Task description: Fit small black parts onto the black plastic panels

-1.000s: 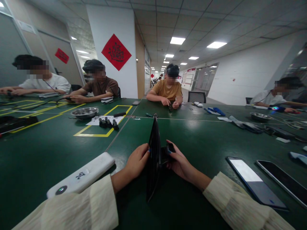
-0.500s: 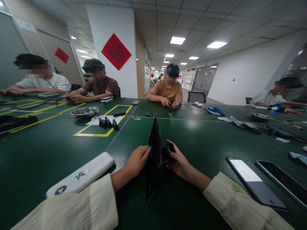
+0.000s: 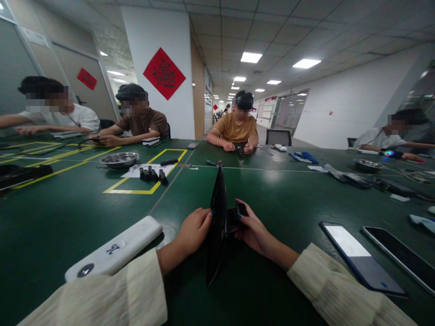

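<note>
Edge-on to me in the middle stands a thin black flat panel, tilted slightly. My left hand is closed on its left side, thumb pressed against the face and the other fingers largely hidden. A small black blocky part sticks out from the panel's right side; its exact kind is unclear. Around that part my right hand is closed, thumb on the near side and a finger behind. Beside my left forearm lies a white power bank with a handwritten mark.
Two phones lie to the right, one with a lit screen. Several black cylindrical pieces and a metal bowl are at the left. A person sits opposite at the green table; others sit at both sides.
My hands and the black panel are almost still, with only a slight shift. Across the table the person's hand has moved left, and the far-left person's arm has stretched out.
</note>
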`<state>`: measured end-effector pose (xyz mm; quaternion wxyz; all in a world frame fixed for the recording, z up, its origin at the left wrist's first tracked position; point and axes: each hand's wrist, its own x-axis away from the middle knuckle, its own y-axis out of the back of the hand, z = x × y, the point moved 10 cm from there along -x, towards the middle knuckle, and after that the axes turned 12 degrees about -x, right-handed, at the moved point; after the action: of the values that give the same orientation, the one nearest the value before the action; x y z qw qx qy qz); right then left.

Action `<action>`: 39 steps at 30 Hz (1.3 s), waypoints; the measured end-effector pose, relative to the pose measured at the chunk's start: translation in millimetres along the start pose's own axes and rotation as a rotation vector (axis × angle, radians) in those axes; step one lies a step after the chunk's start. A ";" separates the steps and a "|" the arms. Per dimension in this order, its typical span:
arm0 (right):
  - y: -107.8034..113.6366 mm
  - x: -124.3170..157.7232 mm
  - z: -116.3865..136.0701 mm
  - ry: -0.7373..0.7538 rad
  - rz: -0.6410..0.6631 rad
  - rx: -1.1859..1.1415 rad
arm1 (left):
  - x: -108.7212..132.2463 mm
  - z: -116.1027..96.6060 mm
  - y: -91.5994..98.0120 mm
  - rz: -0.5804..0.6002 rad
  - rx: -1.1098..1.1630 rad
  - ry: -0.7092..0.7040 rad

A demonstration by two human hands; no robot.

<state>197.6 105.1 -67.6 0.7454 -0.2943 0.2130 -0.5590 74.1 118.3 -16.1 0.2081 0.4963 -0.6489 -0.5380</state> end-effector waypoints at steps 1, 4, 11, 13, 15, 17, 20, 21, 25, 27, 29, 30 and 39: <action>-0.8 0.1 0.7 0.003 0.005 -0.002 | 0.3 -0.2 0.8 -0.005 -0.002 0.006; -1.9 0.0 1.6 0.008 0.011 -0.009 | 2.0 2.6 4.7 -0.042 -0.016 0.042; -0.7 -0.1 -0.1 0.009 0.025 -0.005 | 5.2 5.5 7.5 -0.101 0.035 0.051; -0.5 0.2 0.0 0.008 0.024 -0.006 | 5.6 4.5 8.4 -0.115 0.045 0.039; -0.9 0.5 1.2 0.010 0.021 -0.004 | 6.0 3.7 9.6 -0.132 0.059 0.032; -1.0 0.6 2.6 0.010 0.008 -0.004 | 6.5 4.3 9.9 -0.141 0.065 0.042; 0.4 0.3 3.5 0.000 -0.026 -0.014 | 7.1 6.4 8.3 -0.139 0.043 0.070; 0.8 0.2 3.4 -0.006 -0.036 -0.021 | 7.3 6.8 7.6 -0.137 0.033 0.075; 0.8 0.9 2.9 -0.023 -0.055 -0.036 | 6.4 6.7 7.1 -0.137 -0.001 0.063; -0.1 1.5 3.3 -0.025 -0.057 -0.044 | 5.2 6.5 6.7 -0.126 -0.012 0.050; -0.7 1.9 3.9 -0.025 -0.058 -0.057 | 4.3 6.4 6.0 -0.112 -0.014 0.040; -0.6 2.0 4.1 -0.026 -0.060 -0.060 | 4.1 6.4 5.8 -0.108 -0.013 0.037; 5.8 0.3 1.1 -0.060 -0.063 -0.033 | 3.1 8.4 6.2 -0.133 -0.026 0.036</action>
<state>202.5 106.2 -70.7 0.7285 -0.3300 0.1902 -0.5694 63.4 119.3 -14.1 0.1901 0.5452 -0.6035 -0.5499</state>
